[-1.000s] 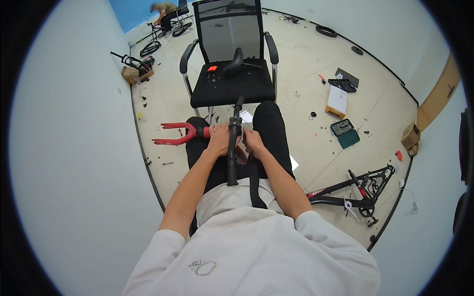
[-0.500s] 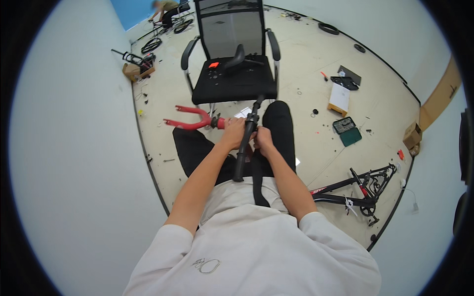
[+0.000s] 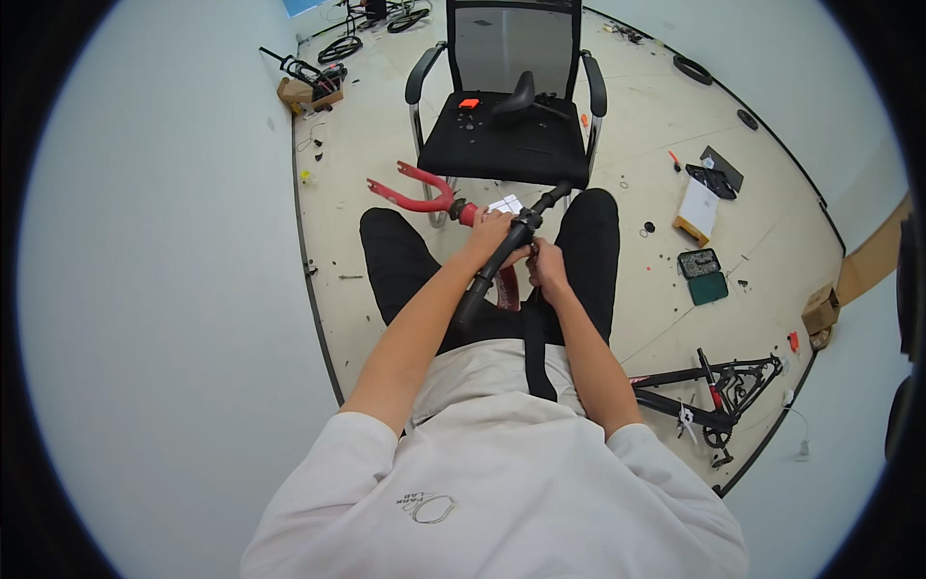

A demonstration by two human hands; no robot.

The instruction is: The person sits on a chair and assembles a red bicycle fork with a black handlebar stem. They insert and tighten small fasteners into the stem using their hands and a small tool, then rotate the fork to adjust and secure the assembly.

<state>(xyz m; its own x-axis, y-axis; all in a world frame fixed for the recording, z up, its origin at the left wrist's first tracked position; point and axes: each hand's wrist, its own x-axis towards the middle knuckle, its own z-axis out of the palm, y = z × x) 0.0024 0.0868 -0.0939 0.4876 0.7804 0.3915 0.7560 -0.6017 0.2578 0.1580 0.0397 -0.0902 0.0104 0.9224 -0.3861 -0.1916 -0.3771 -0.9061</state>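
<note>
Just on the near side of the chair [image 3: 482,154], the black handlebar [image 3: 494,263] and red fork [image 3: 444,201] look already joined. The left hand [image 3: 490,232] grips the fork's upper end; the right hand [image 3: 548,270] has curled fingers below the handlebar, their contents hidden. Tightness can't be judged. The saddle [image 3: 518,96] lies loose on the chair; the wheel-less black frame [image 3: 709,417] lies to its near right.

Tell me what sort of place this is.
Probably an indoor bicycle workspace: the red fork, the black handlebar and the black bike frame off to the right suggest it.
</note>
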